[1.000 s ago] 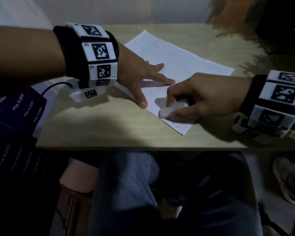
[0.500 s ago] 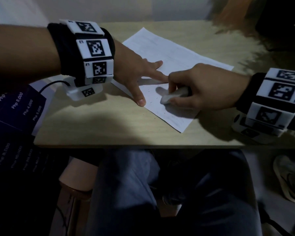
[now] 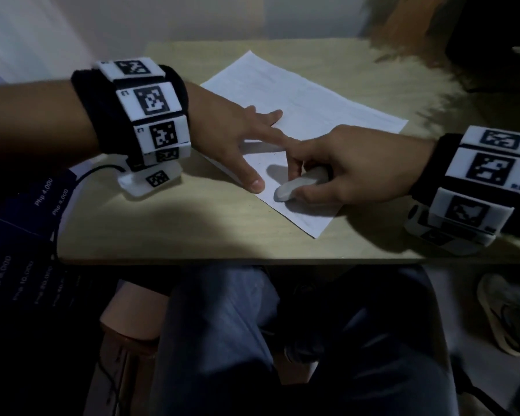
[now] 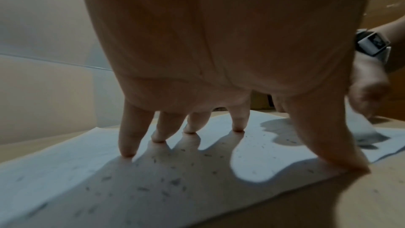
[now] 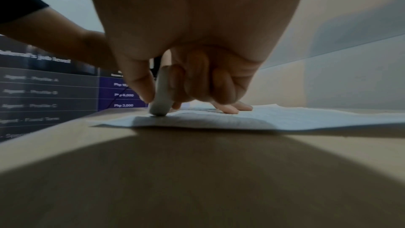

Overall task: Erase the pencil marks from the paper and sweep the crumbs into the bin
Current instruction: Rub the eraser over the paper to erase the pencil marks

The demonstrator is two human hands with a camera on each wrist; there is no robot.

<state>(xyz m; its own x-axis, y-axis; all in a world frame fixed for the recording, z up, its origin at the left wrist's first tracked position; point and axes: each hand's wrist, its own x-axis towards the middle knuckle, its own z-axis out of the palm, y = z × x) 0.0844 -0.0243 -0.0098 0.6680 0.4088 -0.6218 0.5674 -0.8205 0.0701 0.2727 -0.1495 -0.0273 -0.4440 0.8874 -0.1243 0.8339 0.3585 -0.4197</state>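
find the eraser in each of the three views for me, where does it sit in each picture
Head view: the eraser is right of centre, pinched by the right hand, its tip on the paper.
Left wrist view: far right edge, a blurred pale shape under the right hand.
Right wrist view: centre-left, upright between thumb and fingers.
Shared landmark: the paper's near edge beside the left hand's thumb.

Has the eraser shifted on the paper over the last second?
Yes. The eraser went up the paper toward the left hand's index finger, then came back down near the sheet's near edge, beside the thumb.
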